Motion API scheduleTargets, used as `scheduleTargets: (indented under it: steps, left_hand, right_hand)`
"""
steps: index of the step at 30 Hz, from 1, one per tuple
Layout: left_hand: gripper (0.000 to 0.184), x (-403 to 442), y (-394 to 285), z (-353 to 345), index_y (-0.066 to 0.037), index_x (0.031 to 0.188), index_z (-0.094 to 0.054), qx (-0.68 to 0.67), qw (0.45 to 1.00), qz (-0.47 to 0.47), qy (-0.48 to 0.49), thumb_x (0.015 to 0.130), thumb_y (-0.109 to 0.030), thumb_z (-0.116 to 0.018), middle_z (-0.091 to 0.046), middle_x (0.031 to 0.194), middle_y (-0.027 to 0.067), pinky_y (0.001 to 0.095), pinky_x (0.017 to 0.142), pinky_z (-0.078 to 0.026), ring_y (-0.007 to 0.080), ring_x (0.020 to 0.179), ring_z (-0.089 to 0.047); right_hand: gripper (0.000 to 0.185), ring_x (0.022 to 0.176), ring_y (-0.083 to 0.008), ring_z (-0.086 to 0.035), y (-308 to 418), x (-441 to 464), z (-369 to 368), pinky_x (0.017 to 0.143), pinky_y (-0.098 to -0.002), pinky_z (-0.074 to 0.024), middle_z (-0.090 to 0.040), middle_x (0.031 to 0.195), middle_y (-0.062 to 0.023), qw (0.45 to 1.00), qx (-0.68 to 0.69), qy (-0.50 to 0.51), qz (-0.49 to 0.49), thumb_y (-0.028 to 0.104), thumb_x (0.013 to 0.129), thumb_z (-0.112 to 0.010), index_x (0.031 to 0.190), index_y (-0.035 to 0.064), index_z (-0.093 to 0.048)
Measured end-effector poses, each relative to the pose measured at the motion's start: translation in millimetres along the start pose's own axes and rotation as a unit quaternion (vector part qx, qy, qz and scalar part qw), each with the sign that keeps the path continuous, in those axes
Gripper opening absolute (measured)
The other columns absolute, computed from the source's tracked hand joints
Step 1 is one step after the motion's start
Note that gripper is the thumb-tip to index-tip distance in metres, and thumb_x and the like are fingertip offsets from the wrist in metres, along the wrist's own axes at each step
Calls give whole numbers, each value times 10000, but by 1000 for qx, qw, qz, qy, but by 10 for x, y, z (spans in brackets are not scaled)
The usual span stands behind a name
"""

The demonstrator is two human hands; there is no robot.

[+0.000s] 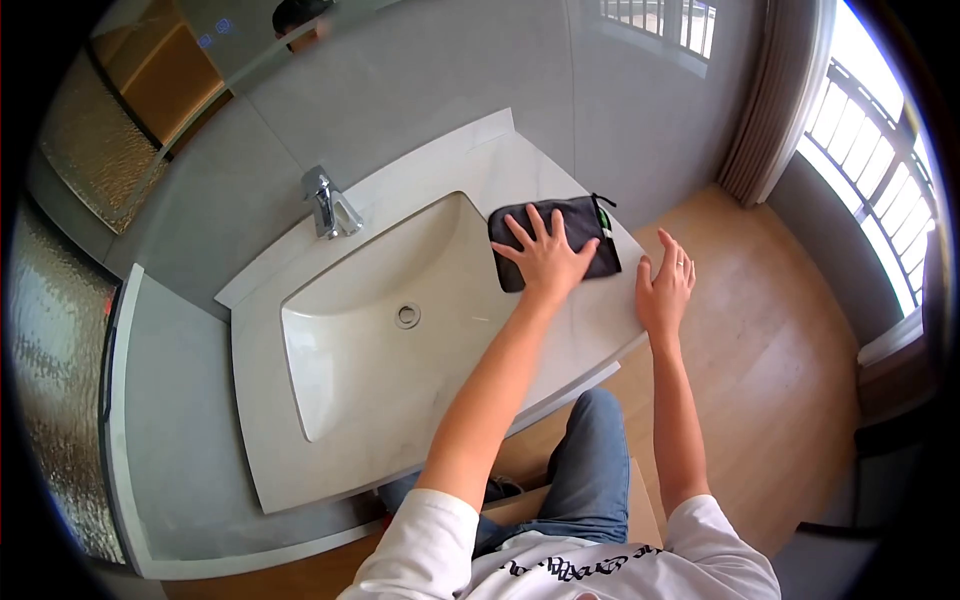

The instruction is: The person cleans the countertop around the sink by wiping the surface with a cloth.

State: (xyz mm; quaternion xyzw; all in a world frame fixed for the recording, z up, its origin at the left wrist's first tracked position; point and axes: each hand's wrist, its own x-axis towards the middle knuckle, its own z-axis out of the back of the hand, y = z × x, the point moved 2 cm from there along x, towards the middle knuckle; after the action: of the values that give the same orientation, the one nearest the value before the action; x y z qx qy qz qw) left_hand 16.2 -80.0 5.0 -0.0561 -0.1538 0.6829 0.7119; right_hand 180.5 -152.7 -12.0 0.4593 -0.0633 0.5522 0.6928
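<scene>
A black zippered pouch (509, 272) lies flat on the right end of the white countertop (520, 165), beside the basin. A cord loop and a bit of green show at its right side. My left hand (548, 258) rests on top of the pouch with the fingers spread, hiding its middle. Just off the counter's right edge is my right hand (665, 290), its fingers loosely apart and a ring on one finger. Nothing shows in it. Whether it touches the counter edge, I cannot tell.
A white sink basin (360, 340) with a round drain (407, 316) is set into the counter. Behind it stands a chrome faucet (330, 203). To the right are wooden flooring (770, 370), a curtain (775, 110) and a railed window. An open-looking cardboard surface (645, 510) is below my legs.
</scene>
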Motion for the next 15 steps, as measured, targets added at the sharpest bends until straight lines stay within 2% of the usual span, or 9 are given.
scheduleTargets:
  steps: [4, 9, 15]
  left_hand:
    - [846, 510, 340, -5, -164, 1473, -355, -8, 1000, 3, 11, 832, -696, -505, -208, 1582, 158, 771, 1033, -115, 460, 1451, -104]
    - [874, 1121, 425, -97, -204, 1513, -287, 37, 999, 25, 13, 838, -736, -443, -177, 1595, 151, 739, 1071, -10, 454, 1456, -83]
    - [852, 1779, 345, -169, -276, 1535, -241, 46, 998, 35, 29, 847, -756, -389, -156, 1601, 145, 730, 1081, -16, 455, 1458, -72]
  right_hand:
    - [524, 1314, -311, -427, 83, 36, 32, 1139, -497, -226, -553, 1301, -130, 999, -43, 27, 4, 235, 893, -576, 1384, 105, -448]
    - [550, 1352, -308, -390, 140, 39, 45, 1147, -515, -205, -512, 1365, -125, 996, -70, 55, 0, 256, 903, -571, 1413, 113, -423]
    - [555, 1364, -318, -370, 121, 45, 33, 1146, -524, -208, -488, 1397, -126, 992, -94, 82, 18, 258, 889, -548, 1412, 113, -428]
